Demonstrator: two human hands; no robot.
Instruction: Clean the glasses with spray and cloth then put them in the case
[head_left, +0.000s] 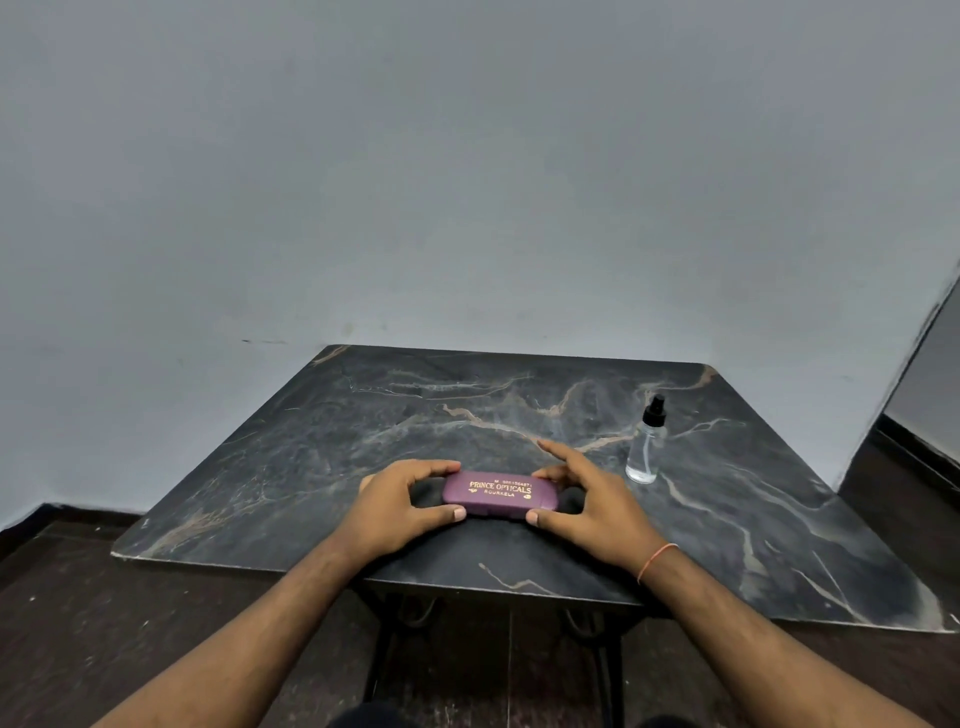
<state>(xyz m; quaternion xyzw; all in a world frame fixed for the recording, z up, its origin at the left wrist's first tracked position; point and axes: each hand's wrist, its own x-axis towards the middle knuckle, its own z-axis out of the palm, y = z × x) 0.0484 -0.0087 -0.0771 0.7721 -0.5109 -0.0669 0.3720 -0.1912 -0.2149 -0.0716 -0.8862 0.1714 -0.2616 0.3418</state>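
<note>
Head view: we grip the closed purple case (500, 494) at its ends, left hand (396, 506) and right hand (587, 503) pinching it between thumb and fingers, near the table's (363, 415) front edge. Dark veined marble top, spray bottle (648, 441) standing right, pale blue wall (467, 182) behind, dark floor (104, 623) below.

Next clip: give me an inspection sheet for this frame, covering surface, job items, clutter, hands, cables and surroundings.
Surface: dark marble table, veined, on a metal stand.
Job's things: purple case closed, lying flat near the front edge; spray bottle upright to its right, apart from it. Glasses and cloth not seen.
Clutter: nothing seen.
Hands: left hand and right hand grip the case ends, fingers curled round it.
Cables: nothing seen.
Surroundings: plain pale wall, dark floor.
</note>
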